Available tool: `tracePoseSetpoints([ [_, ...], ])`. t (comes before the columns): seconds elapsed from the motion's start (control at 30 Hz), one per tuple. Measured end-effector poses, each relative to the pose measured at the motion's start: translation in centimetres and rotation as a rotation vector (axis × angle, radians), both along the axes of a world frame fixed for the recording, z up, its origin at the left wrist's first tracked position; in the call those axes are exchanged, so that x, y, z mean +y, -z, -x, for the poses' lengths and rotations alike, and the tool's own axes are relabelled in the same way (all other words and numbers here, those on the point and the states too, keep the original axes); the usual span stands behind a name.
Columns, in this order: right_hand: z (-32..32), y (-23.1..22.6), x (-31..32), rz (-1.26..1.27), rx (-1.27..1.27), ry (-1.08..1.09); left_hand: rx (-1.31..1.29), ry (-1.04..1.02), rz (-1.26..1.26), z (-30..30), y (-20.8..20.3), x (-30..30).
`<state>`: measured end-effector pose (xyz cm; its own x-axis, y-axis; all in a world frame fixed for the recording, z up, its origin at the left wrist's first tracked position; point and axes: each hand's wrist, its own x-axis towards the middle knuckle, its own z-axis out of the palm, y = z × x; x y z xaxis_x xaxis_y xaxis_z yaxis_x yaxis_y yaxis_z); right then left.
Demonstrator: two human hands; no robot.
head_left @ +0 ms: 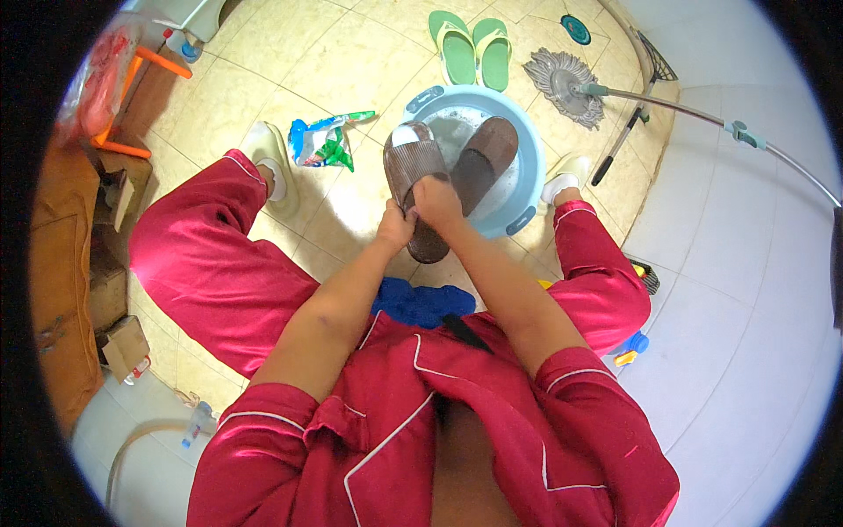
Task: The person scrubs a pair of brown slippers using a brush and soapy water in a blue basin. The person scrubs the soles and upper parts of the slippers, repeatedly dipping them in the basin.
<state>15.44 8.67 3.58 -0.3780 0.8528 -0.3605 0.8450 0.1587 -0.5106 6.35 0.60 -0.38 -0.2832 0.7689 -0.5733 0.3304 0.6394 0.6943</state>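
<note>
A brown ribbed slipper (415, 162) is held over the near left rim of a light blue basin (530, 123). My left hand (397, 226) is closed on the slipper's left edge, near the heel. At the opening under the strap sits my right hand (437, 200), closed, its fingertips hidden inside. A white piece (405, 134) shows at the slipper's toe end; what it belongs to is hidden. The second brown slipper (493, 147) leans in the basin, among sudsy water (452, 127).
Green slippers (457, 54) and a grey mop head (566, 86) lie beyond the basin. A crumpled blue, green and white packet (323, 143) is left of it. A blue stool or cloth (421, 301) shows below me. An orange-legged stool (123, 145) stands far left.
</note>
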Motion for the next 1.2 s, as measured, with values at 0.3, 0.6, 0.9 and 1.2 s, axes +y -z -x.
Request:
tracePoseSetpoints([
  [0.3,-0.2,0.5,-2.1,-0.069,0.153,0.191,-0.020,-0.192,-0.063,-1.1,1.2,0.1],
  [0.6,1.8,1.9,2.1,-0.001,-0.068,0.081,0.018,-0.053,-0.027,-0.3,0.4,0.6],
  [0.9,-0.3,2.7,-0.7,-0.176,-0.071,0.023,-0.001,-0.197,-0.044,-0.8,0.5,0.9],
  [1.2,0.3,2.3,2.3,-0.082,-0.083,0.056,-0.091,-0.116,-0.060,-0.3,-0.6,0.9],
])
